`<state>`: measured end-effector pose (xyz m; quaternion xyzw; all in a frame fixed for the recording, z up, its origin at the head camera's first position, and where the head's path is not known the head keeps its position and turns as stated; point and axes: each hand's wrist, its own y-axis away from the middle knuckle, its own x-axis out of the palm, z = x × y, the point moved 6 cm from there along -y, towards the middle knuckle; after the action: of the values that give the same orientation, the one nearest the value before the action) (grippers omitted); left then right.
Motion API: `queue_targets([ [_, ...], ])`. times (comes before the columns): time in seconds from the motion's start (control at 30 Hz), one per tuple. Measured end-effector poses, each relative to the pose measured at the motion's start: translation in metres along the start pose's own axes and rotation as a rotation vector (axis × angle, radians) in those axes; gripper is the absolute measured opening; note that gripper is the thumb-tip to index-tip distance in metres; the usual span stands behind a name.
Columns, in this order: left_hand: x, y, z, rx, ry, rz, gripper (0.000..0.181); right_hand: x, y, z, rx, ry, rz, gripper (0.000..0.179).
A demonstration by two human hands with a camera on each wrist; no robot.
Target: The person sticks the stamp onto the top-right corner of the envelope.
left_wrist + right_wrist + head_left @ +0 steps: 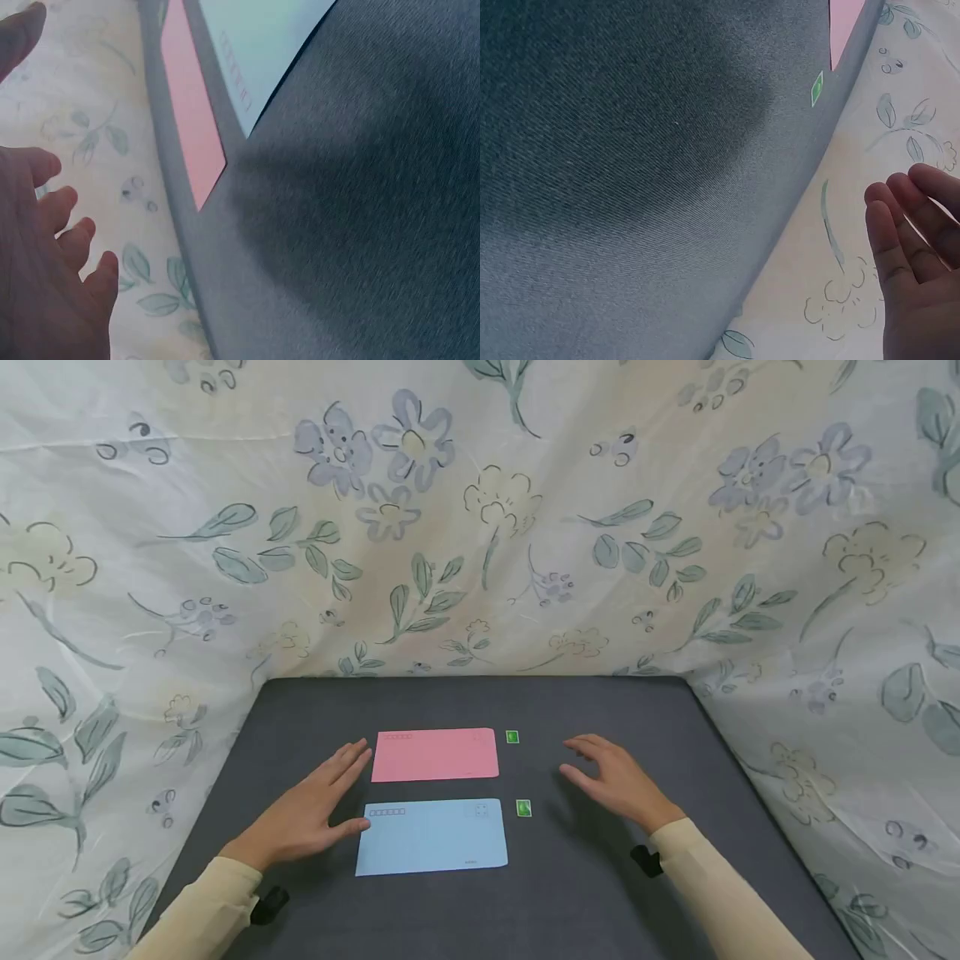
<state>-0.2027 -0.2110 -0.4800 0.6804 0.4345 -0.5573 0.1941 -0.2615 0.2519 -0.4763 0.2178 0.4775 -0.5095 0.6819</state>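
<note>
A pink envelope lies on the dark table, with a light blue envelope nearer the front. To the right of each lies a small green stamp: one stamp beside the pink envelope, another stamp beside the blue one. My left hand hovers at the envelopes' left ends, fingers extended and holding nothing; its thumb tip overlaps the blue envelope's edge in the head view. Over on the right, my right hand hangs above the table beyond the stamps, its fingers loosely bent around nothing.
The dark grey table has rounded far corners. Behind it and along both sides hangs a white floral cloth. Each wrist carries a small black device, and both sleeves are pale yellow.
</note>
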Motion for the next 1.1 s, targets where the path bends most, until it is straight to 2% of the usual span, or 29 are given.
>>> queue_targets([
  [0.17, 0.01, 0.0, -0.007, 0.041, -0.031, 0.007, 0.101, 0.003, 0.0, 0.0, -0.003, -0.029, -0.003, 0.048],
  [0.5, 0.025, -0.001, -0.018, 0.052, -0.052, 0.034, 0.104, 0.013, -0.006, 0.002, -0.013, -0.126, 0.055, 0.035],
  [0.77, 0.027, -0.001, -0.027, 0.098, -0.071, 0.013, 0.102, 0.021, -0.007, 0.002, -0.037, -0.122, 0.065, 0.033],
  [1.1, 0.046, 0.006, -0.034, 0.094, -0.048, 0.057, 0.094, 0.038, -0.006, 0.003, -0.04, -0.13, 0.114, 0.026],
])
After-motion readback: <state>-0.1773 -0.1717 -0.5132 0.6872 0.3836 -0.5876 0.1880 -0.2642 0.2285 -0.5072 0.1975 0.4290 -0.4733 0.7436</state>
